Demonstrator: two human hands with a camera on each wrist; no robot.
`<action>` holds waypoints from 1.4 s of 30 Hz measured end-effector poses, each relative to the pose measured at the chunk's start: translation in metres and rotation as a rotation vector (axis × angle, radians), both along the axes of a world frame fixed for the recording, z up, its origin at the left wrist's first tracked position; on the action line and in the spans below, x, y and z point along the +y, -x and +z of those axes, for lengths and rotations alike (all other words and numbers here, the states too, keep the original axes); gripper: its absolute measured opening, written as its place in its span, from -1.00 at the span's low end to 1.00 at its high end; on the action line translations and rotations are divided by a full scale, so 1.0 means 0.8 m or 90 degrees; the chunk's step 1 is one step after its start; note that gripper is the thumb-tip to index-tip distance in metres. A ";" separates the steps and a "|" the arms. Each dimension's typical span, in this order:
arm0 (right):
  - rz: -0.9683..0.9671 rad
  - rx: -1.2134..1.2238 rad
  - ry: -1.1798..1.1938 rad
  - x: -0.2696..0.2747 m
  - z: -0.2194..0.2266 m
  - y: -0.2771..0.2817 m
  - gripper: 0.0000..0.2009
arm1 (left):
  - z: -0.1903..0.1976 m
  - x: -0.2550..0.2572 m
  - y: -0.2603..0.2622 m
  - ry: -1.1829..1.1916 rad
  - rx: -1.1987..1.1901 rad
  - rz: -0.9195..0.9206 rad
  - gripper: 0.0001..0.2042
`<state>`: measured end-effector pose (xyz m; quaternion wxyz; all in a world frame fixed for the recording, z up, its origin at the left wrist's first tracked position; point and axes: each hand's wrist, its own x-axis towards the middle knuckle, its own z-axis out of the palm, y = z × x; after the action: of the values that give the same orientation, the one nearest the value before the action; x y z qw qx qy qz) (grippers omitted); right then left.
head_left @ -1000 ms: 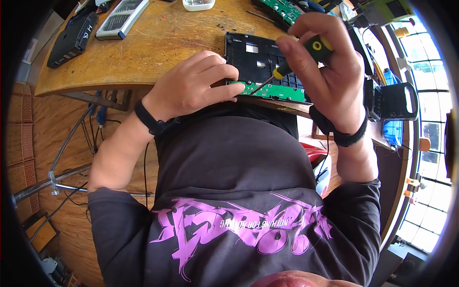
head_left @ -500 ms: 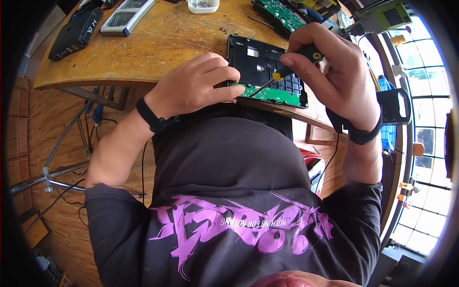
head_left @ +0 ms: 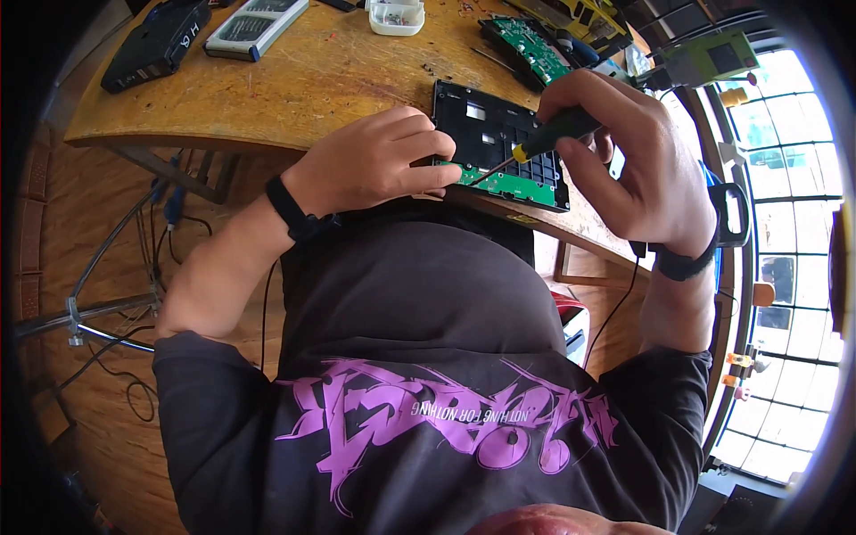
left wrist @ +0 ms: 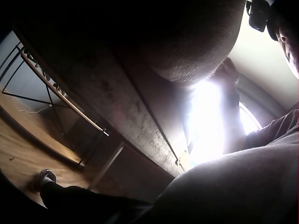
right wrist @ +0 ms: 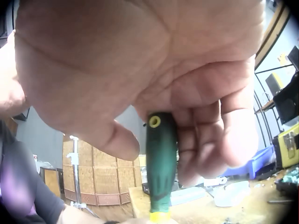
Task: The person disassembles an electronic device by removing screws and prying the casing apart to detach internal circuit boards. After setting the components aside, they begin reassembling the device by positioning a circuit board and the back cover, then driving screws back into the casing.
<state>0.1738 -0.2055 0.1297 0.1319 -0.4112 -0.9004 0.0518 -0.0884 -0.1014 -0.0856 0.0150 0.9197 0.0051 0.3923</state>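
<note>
A black plastic panel (head_left: 473, 107) lies at the near edge of the wooden table, with a narrow green circuit board (head_left: 526, 189) along its near side. My left hand (head_left: 379, 165) grips the panel's left near corner, its fingertips over the end of the board; the thumb is hidden. In my right hand (head_left: 629, 156) is a screwdriver (head_left: 557, 134) with a green handle and yellow collar. Its shaft slants down to the board, the tip close beside the left fingertips. In the right wrist view, the thumb and fingers lie on either side of the handle (right wrist: 161, 158).
Behind the panel sits another green circuit board (head_left: 530, 49). A white tray (head_left: 397, 20) of small parts, a bit case (head_left: 256, 31) and a black box (head_left: 159, 43) stand toward the back. Small dark bits (head_left: 428, 69) lie on the table (head_left: 294, 94). A green power tool (head_left: 709, 62) is at right.
The right hand has shifted a little and the screwdriver handle has tipped lower; its end no longer shows. The tip stays at the board beside the left fingers. The head view has shifted slightly.
</note>
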 end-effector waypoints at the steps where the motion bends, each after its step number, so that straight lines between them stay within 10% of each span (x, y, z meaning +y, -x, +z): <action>1: -0.009 0.016 0.018 0.001 -0.001 -0.001 -0.82 | 0.000 0.000 0.001 0.002 0.003 -0.002 -0.66; 42: -0.002 0.001 -0.030 0.036 -0.003 -0.003 -0.71 | 0.013 -0.004 0.005 0.095 0.020 -0.005 -0.62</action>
<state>0.1759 -0.1767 0.1270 0.1425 -0.4095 -0.9006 0.0303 -0.0928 -0.1043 -0.0752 0.0849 0.9220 0.0306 0.3765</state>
